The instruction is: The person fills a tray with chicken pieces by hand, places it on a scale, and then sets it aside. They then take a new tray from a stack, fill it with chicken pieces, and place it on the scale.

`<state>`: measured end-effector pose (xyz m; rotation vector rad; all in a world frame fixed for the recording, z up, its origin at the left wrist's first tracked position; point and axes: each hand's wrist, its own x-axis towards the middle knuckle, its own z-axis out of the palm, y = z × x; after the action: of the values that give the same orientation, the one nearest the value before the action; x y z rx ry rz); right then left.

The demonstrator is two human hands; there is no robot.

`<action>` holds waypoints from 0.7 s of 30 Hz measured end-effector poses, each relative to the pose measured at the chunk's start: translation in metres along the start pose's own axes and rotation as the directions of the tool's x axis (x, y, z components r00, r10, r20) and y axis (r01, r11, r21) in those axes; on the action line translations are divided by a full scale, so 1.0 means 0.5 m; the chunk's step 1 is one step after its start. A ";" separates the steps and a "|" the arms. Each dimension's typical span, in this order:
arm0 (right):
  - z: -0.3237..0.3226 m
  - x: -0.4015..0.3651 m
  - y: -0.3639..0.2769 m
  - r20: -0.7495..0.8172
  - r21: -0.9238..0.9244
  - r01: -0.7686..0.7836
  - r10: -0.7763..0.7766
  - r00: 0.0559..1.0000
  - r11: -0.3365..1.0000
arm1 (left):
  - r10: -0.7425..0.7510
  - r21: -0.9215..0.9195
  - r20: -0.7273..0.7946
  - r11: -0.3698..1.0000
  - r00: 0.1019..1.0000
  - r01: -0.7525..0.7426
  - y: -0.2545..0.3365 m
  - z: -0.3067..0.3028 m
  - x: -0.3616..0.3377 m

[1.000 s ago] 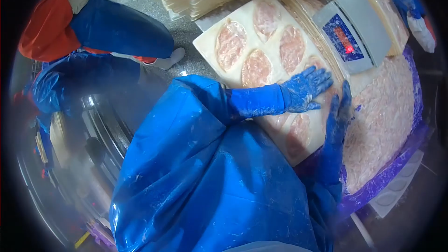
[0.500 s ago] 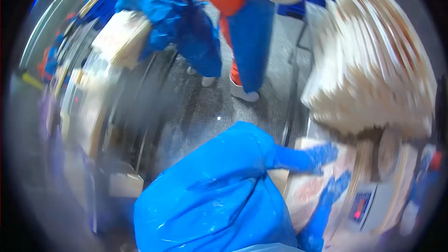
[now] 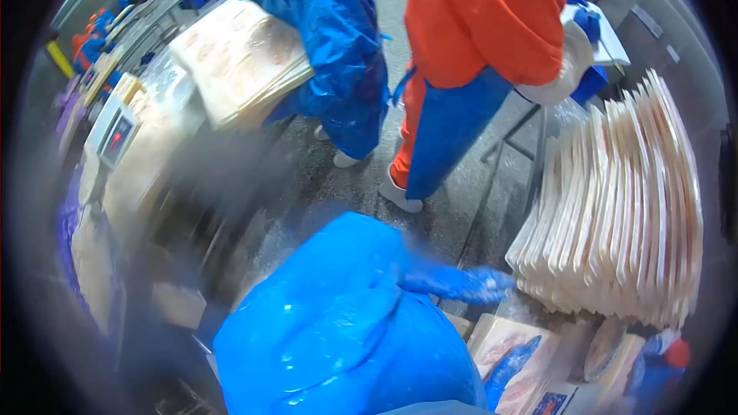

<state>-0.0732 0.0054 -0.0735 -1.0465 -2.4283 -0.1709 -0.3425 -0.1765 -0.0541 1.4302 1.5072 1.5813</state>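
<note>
Gloved in blue, my left hand (image 3: 490, 285) is stretched out beside the lower left edge of a tall stack of pale trays (image 3: 607, 207). Its fingers are extended and nothing shows in them. Lower down, my right hand (image 3: 513, 365) lies flat, fingers stretched, over a white tray (image 3: 486, 338) with pinkish pieces on it. Whether it presses on them I cannot tell. Just right of that tray is a scale with a lit display (image 3: 550, 403), partly cut off by the frame's edge.
A co-worker in a blue gown (image 3: 342, 46) carries a stack of trays (image 3: 238, 54). Another in orange (image 3: 477, 15) stands near the right-hand stack. A second scale (image 3: 117, 137) sits on the left-hand table. Dark blurred shapes cover the lower left.
The view has turned, and the tray stack and my hands appear lower. My left hand is now closer to the stack's edge. Both co-workers show more fully.
</note>
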 end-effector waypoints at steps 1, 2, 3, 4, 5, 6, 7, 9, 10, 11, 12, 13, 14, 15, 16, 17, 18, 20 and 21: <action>0.012 0.002 0.033 -0.004 0.057 -0.011 0.011 1.000 0.998 | -0.052 -0.197 -0.038 0.979 0.998 0.043 -0.062 -0.010 -0.019; 0.032 -0.001 0.083 0.000 0.115 -0.024 0.025 1.000 0.993 | -0.044 -0.106 -0.169 0.994 0.985 0.026 -0.061 -0.047 -0.051; 0.063 -0.013 0.143 0.019 0.186 -0.071 0.068 0.997 0.980 | -0.081 -0.262 -0.131 0.964 0.988 0.044 -0.049 -0.103 -0.053; 0.096 -0.022 0.203 0.036 0.281 -0.113 0.107 0.994 0.953 | -0.092 0.290 -0.186 0.946 0.978 0.144 -0.027 -0.143 -0.081; 0.136 -0.043 0.270 0.069 0.386 -0.175 0.160 0.985 0.906 | -0.232 0.130 -0.226 0.955 0.946 0.265 0.010 -0.175 -0.101; 0.192 -0.080 0.345 0.092 0.484 -0.216 0.196 0.976 0.848 | -0.331 0.050 -0.256 0.934 0.908 0.354 0.027 -0.198 -0.120; 0.086 -0.006 0.235 0.209 0.729 -0.397 0.371 0.905 0.557 | -0.321 0.069 -0.268 0.934 0.908 0.351 0.017 -0.216 -0.137; -0.095 0.128 0.059 0.306 0.872 -0.458 0.542 0.783 0.170 | -0.305 0.092 -0.288 0.935 0.908 0.343 -0.015 -0.230 -0.135; -0.106 0.158 0.058 0.339 0.894 -0.445 0.583 0.739 0.045 | -0.276 0.115 -0.306 0.939 0.911 0.323 -0.031 -0.242 -0.125; -0.122 0.189 0.050 0.377 0.904 -0.421 0.613 0.695 -0.079 | -0.248 0.136 -0.328 0.943 0.911 0.305 -0.041 -0.256 -0.112; -0.155 0.220 0.028 0.375 0.903 -0.422 0.614 0.695 -0.073 | -0.249 0.130 -0.328 0.944 0.912 0.304 -0.034 -0.271 -0.088; -0.192 0.247 0.002 0.333 0.920 -0.389 0.610 0.719 -0.044 | -0.249 0.112 -0.320 0.948 0.914 0.298 -0.017 -0.289 -0.048; -0.213 0.266 -0.011 0.284 0.937 -0.349 0.602 0.746 -0.011 | -0.244 0.091 -0.317 0.954 0.917 0.285 -0.006 -0.302 -0.009; -0.205 0.277 0.002 0.284 0.937 -0.348 0.600 0.748 -0.011 | -0.243 0.091 -0.318 0.954 0.916 0.285 -0.006 -0.313 0.028; -0.190 0.292 0.030 0.280 0.951 -0.304 0.570 0.773 -0.055 | -0.186 0.147 -0.329 0.958 0.926 0.245 -0.008 -0.323 0.070; -0.178 0.306 0.051 0.272 0.960 -0.260 0.539 0.797 -0.101 | -0.128 0.202 -0.335 0.958 0.933 0.204 -0.010 -0.330 0.106; -0.163 0.319 0.072 0.274 0.960 -0.260 0.537 0.798 -0.104 | -0.129 0.205 -0.337 0.957 0.933 0.206 -0.003 -0.333 0.140; -0.128 0.360 0.107 0.213 0.974 -0.139 0.517 0.829 -0.177 | -0.038 0.093 -0.400 0.992 0.916 0.081 0.013 -0.341 0.211; -0.115 0.385 0.107 0.215 0.973 -0.138 0.517 0.828 -0.184 | -0.036 0.100 -0.399 0.992 0.916 0.083 0.016 -0.354 0.248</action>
<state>-0.1264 0.1508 0.0655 -0.6780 -1.1031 1.4543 -0.5387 -0.1337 0.0254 1.1510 1.8791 1.8527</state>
